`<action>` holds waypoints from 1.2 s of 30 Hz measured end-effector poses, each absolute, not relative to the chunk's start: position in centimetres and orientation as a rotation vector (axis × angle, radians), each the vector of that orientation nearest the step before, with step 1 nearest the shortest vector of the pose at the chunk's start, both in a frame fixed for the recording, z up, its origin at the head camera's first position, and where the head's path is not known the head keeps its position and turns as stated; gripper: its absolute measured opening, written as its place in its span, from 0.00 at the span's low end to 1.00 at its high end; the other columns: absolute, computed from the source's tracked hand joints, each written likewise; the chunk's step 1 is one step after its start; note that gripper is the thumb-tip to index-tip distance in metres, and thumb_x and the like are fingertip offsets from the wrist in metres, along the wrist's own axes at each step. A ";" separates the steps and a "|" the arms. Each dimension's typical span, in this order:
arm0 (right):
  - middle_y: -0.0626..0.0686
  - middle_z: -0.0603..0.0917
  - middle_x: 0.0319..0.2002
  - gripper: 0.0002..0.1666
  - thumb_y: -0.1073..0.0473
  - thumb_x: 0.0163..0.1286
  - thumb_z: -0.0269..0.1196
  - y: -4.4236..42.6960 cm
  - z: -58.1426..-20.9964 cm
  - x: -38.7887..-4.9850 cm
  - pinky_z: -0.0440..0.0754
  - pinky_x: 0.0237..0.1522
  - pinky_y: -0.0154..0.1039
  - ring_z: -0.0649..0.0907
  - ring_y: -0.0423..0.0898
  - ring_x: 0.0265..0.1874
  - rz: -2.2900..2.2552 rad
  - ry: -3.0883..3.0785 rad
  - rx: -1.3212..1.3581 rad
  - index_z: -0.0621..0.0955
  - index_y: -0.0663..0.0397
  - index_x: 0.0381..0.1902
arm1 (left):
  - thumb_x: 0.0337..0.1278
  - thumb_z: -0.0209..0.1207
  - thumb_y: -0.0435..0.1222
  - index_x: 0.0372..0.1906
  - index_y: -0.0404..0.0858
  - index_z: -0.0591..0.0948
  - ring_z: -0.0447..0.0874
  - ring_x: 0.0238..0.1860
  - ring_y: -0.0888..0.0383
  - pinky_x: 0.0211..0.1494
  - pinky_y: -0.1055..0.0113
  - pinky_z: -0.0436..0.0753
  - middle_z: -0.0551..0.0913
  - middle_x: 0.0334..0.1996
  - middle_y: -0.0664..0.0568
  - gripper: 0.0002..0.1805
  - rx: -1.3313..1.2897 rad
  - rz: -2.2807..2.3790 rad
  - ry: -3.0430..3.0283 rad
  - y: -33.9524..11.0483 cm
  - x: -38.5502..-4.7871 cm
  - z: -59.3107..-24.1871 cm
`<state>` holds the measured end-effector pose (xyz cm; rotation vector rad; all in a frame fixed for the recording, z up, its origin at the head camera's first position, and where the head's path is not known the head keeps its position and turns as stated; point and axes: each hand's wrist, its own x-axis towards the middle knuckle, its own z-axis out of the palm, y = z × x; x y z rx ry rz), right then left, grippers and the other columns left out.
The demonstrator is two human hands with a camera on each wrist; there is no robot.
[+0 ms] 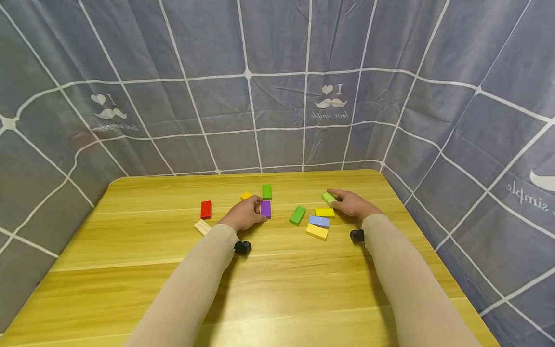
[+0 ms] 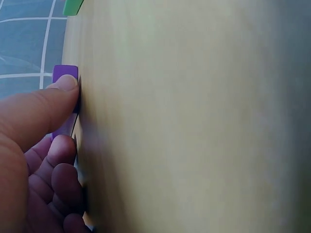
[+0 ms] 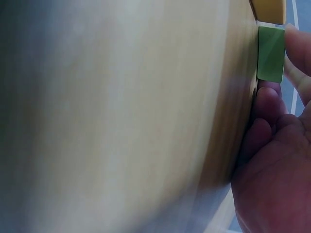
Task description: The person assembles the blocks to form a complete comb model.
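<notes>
My left hand (image 1: pixel 244 213) pinches a purple block (image 1: pixel 266 209) near the table's middle. The thumb lies across its near face in the left wrist view, while other fingers curl at its left end. My right hand (image 1: pixel 350 204) grips a light green block (image 1: pixel 328 198) farther right. In the right wrist view, the thumb touches that green block (image 3: pixel 271 54) from above and curled fingers meet its side; its far side is hidden. A green block (image 1: pixel 266 192) lies just beyond the purple one. Behind the left fingers, an orange-yellow block (image 1: pixel 246 195) is partly visible.
Between the hands lie a green block (image 1: pixel 297 215), a yellow block (image 1: pixel 324 213), a blue block (image 1: pixel 319 221) and a pale yellow block (image 1: pixel 317 232). A red block (image 1: pixel 206 210) and cream block (image 1: pixel 202 227) sit left. Grey checked curtain (image 1: pixel 277 106) borders the wooden table (image 1: pixel 286 294).
</notes>
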<state>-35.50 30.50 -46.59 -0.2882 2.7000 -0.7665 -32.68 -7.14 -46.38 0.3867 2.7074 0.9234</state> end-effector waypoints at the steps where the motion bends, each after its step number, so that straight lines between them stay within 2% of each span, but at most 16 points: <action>1: 0.72 0.75 0.69 0.38 0.50 0.82 0.56 30.5 -46.6 -35.5 0.68 0.75 0.64 0.77 0.65 0.66 -0.766 2.699 -0.288 0.60 0.49 0.84 | 0.65 0.71 0.43 0.73 0.34 0.71 0.75 0.36 0.57 0.46 0.63 0.72 0.78 0.38 0.53 0.37 0.379 0.926 2.709 -7.1 -32.7 -46.4; 6: 0.73 0.74 0.71 0.39 0.50 0.82 0.55 30.6 -46.7 -35.7 0.66 0.76 0.65 0.75 0.67 0.70 -0.754 2.696 -0.288 0.60 0.49 0.84 | 0.65 0.71 0.44 0.75 0.37 0.71 0.76 0.37 0.56 0.45 0.62 0.74 0.79 0.39 0.51 0.37 0.362 0.932 2.714 -7.0 -32.6 -46.4; 17: 0.73 0.73 0.72 0.38 0.49 0.83 0.55 30.6 -46.7 -35.7 0.66 0.76 0.66 0.74 0.67 0.70 -0.769 2.684 -0.264 0.59 0.47 0.85 | 0.65 0.72 0.46 0.75 0.43 0.72 0.76 0.36 0.56 0.43 0.63 0.73 0.80 0.38 0.52 0.37 0.347 0.930 2.743 -7.1 -32.9 -46.9; 36: 0.72 0.72 0.72 0.39 0.48 0.82 0.56 30.8 -46.9 -35.8 0.65 0.77 0.66 0.73 0.67 0.72 -0.777 2.685 -0.249 0.59 0.46 0.85 | 0.66 0.70 0.48 0.74 0.44 0.72 0.78 0.37 0.55 0.44 0.61 0.75 0.81 0.39 0.51 0.36 0.315 0.885 2.778 -6.8 -32.8 -46.8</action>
